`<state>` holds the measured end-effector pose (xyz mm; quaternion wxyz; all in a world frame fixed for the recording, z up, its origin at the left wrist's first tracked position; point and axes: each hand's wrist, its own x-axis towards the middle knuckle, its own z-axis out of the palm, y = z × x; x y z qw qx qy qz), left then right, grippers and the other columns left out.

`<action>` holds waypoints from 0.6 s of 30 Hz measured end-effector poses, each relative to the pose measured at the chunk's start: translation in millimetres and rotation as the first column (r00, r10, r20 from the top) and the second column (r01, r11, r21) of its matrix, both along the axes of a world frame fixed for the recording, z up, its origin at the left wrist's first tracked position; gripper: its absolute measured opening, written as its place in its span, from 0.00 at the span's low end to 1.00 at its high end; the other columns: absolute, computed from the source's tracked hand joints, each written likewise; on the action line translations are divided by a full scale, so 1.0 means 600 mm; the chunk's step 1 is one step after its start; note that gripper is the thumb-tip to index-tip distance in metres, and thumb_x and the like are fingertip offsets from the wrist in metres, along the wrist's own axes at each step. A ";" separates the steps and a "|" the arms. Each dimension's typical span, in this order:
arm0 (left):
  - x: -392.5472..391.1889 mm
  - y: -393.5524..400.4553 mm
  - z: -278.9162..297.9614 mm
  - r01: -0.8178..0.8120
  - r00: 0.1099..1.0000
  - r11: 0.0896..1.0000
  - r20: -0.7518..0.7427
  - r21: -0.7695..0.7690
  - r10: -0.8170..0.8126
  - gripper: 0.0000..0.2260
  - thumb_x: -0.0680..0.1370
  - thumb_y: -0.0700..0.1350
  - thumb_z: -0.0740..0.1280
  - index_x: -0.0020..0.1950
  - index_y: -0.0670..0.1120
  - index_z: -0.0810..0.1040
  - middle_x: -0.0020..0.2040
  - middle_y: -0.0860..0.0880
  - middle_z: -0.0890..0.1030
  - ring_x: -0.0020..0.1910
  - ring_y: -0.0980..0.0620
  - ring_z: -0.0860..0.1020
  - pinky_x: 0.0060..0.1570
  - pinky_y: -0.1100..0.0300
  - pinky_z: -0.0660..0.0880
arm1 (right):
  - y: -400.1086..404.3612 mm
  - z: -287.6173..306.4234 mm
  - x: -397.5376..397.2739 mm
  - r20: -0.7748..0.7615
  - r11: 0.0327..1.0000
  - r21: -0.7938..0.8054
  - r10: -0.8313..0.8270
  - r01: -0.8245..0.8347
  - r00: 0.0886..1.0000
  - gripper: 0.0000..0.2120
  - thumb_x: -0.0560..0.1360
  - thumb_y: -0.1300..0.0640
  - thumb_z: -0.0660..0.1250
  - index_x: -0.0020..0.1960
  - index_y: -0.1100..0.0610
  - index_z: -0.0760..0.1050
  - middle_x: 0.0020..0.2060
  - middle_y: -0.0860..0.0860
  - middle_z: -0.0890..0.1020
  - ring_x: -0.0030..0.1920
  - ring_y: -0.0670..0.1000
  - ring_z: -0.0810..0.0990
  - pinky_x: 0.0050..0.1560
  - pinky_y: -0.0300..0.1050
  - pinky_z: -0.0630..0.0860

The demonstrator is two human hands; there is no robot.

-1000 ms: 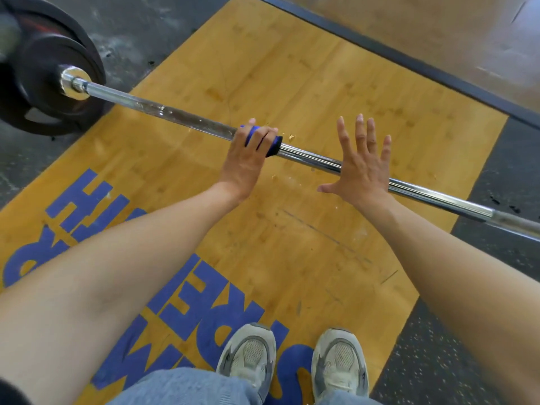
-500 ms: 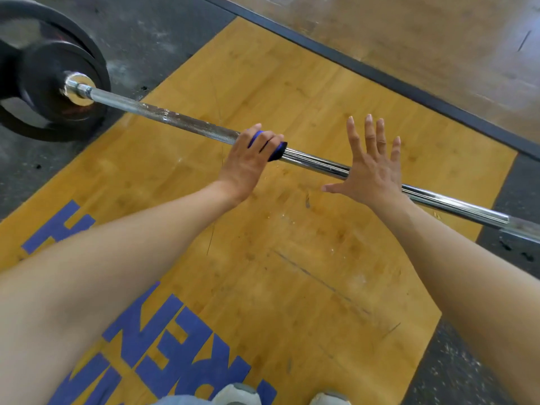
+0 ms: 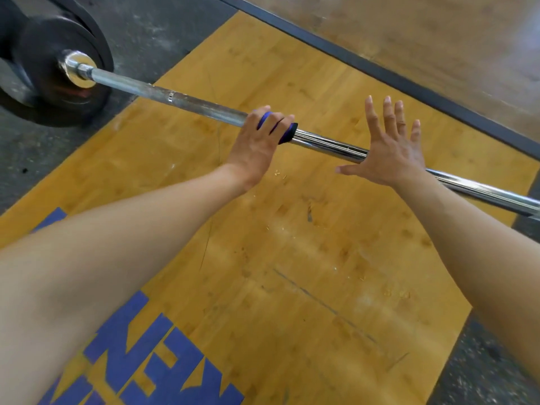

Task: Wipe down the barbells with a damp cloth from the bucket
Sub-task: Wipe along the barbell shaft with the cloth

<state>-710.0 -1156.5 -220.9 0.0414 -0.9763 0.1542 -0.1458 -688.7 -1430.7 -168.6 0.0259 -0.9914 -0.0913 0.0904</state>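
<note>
Right now the left hand (image 3: 257, 147) is wrapped round a blue cloth (image 3: 285, 131) on the bar (image 3: 187, 102), fingers curled over it, approx mid-shaft; the right hand (image 3: 388, 147) lies flat on the bar w/ fingers straight and spread, gripping nothing; the bar runs from the plates (image 3: 55, 68) at the far-left corner of the platform (image 3: 321, 258) across to its right edge.

Risks, as I judge them:
- bar rolls; it sits on round plates and the right hand only presses, no grip; a hard push w/ the cloth could spin or shift it, esp. toward the feet side of the platform;
- cloth slips; little of it shows beyond the fingers, so it's prob. bunched small; on the rough grey section left of the hand it may snag, on the shiny section right of it it may skate and leave streaks;
- uneven clean; shaft left of the cloth looks duller than the right part, so that stretch prob. needs more passes; easy to skip the part next to the collar (image 3: 77, 68);
- drips; if the cloth is too wet, water lands on the wood platform, which already has bits of debris near the hands; slippery underfoot;
- fingers meet the collar if the stroke overshoots at the plates end.

Bucket isn't in view; can't tell how damp the cloth is.
</note>
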 end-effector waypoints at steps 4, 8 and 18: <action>0.003 -0.130 -0.012 0.148 0.981 0.987 0.135 -0.055 -0.140 0.27 0.75 0.36 0.53 0.72 0.44 0.74 0.63 0.47 0.76 0.66 0.39 0.74 0.69 0.50 0.69 | -0.001 0.000 0.008 -0.004 1.000 0.013 0.001 0.000 1.000 0.66 0.61 0.21 0.68 0.78 0.42 0.26 0.81 0.52 0.36 0.81 0.55 0.34 0.78 0.65 0.41; -0.024 -0.200 0.001 0.209 0.978 0.972 0.005 -0.104 -0.210 0.25 0.74 0.39 0.55 0.69 0.46 0.78 0.61 0.47 0.80 0.65 0.41 0.72 0.68 0.50 0.68 | -0.001 0.000 0.003 -0.002 0.999 0.049 -0.014 0.014 1.000 0.66 0.61 0.22 0.69 0.79 0.42 0.27 0.82 0.52 0.38 0.81 0.55 0.35 0.79 0.65 0.42; -0.073 -0.205 -0.017 0.028 0.995 0.972 0.100 -0.235 -0.005 0.28 0.70 0.32 0.73 0.69 0.46 0.75 0.62 0.45 0.78 0.69 0.41 0.66 0.72 0.47 0.65 | 0.007 -0.009 -0.040 0.046 0.999 0.033 -0.028 0.026 0.999 0.61 0.64 0.23 0.67 0.80 0.42 0.32 0.82 0.53 0.43 0.82 0.56 0.40 0.79 0.66 0.46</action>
